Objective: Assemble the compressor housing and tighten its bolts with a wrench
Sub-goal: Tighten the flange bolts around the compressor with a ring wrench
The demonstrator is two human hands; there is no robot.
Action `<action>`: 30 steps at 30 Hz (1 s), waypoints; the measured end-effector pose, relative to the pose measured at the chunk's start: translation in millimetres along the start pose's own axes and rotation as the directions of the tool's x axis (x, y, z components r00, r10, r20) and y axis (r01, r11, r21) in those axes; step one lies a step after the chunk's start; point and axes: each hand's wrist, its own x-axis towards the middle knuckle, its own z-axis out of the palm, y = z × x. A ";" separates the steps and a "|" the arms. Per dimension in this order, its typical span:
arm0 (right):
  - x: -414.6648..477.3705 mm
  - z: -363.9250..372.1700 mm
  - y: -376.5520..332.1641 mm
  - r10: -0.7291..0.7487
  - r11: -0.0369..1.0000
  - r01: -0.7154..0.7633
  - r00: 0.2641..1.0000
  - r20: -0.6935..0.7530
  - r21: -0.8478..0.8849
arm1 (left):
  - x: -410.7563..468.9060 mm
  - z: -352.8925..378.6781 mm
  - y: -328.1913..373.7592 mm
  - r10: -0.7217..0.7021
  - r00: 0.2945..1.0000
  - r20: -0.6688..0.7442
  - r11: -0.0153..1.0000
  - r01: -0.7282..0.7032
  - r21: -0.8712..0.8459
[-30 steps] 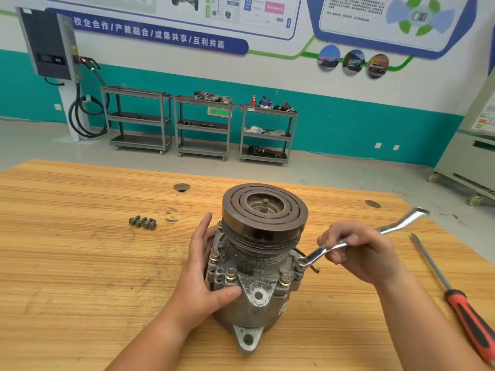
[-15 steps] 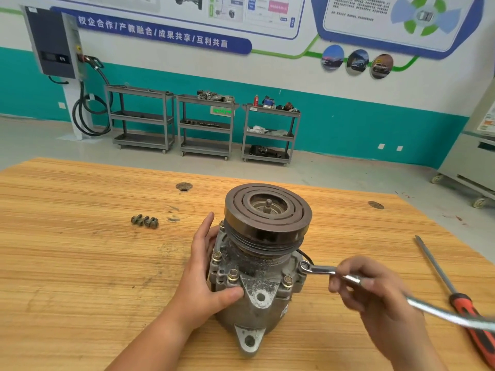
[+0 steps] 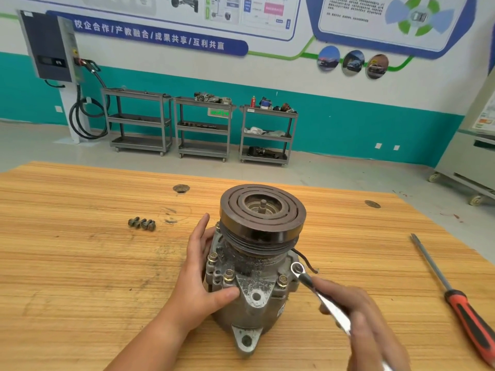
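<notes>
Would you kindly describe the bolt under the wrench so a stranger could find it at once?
On the wooden table stands the compressor, pulley on top. Bolts ring its flange below the pulley. The bolt sought is at its right edge, the only one capped by the wrench ring.

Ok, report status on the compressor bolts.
Left hand braces compressor housing. Right hand grips wrench, ring end on right-side bolt. Loose bolts and screwdriver lie apart on table.

**Person's hands and forearms.** Left hand (image 3: 203,279): bare, outlines sharp. The forearm behind the fingers (image 3: 199,234) is bare to the frame's lower edge. Right hand (image 3: 367,317): bare, smeared by motion blur. The wrist and forearm behind its fingers are likewise uncovered.
</notes>
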 end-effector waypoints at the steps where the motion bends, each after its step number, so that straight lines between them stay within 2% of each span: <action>1: 6.7 -4.7 2.8 0.039 0.989 -0.033 0.998 -0.039 0.145 | 0.0 0.1 0.0 -0.001 1.000 0.003 1.000 0.001 -0.004; 2: 15.8 -10.1 8.1 0.115 0.950 -0.089 0.991 -0.070 0.300 | -0.2 0.1 0.0 -0.002 1.000 0.006 1.000 0.002 -0.006; 4: 38.5 -21.0 20.2 0.235 0.822 -0.208 0.972 0.017 0.531 | 0.0 -0.3 -0.1 0.004 1.000 0.011 1.000 -0.004 -0.003; 7: 79.2 -31.7 40.1 0.292 0.677 -0.392 0.920 0.262 0.623 | -0.2 -0.7 -1.1 0.008 1.000 0.015 1.000 -0.008 -0.005; 9: 102.7 -33.4 53.1 0.262 0.648 -0.439 0.896 0.358 0.622 | -0.4 -0.9 -1.9 0.005 1.000 0.016 1.000 -0.005 -0.010; 12: 126.6 -29.2 67.3 0.155 0.675 -0.464 0.849 0.505 0.573 | 0.1 -0.7 -2.1 0.012 1.000 0.014 1.000 -0.011 -0.004; 15: 137.3 -22.4 76.6 0.076 0.706 -0.496 0.763 0.642 0.505 | 0.8 -0.6 -3.1 0.027 1.000 0.011 1.000 -0.027 0.007; 19: 145.4 -16.4 81.8 0.040 0.671 -0.580 0.651 0.758 0.462 | 1.0 -0.6 -5.1 0.034 0.999 0.004 0.999 -0.034 0.005; 22: 147.8 -13.2 81.5 0.000 0.694 -0.583 0.587 0.810 0.422 | 0.9 -0.9 -6.4 0.036 0.999 -0.003 0.999 -0.036 0.005; 24: 146.8 -15.9 82.1 0.047 0.724 -0.574 0.594 0.803 0.383 | 0.7 -0.6 -7.0 0.035 0.999 -0.003 0.999 -0.035 0.005; 27: 136.3 -26.8 83.0 0.099 0.726 -0.567 0.647 0.756 0.389 | 0.9 -0.3 -8.2 0.035 0.999 -0.001 0.999 -0.035 -0.006; 30: 110.6 -36.0 76.8 0.225 0.710 -0.562 0.752 0.619 0.425 | 1.1 -0.4 -8.4 0.037 0.999 -0.013 0.999 -0.037 -0.010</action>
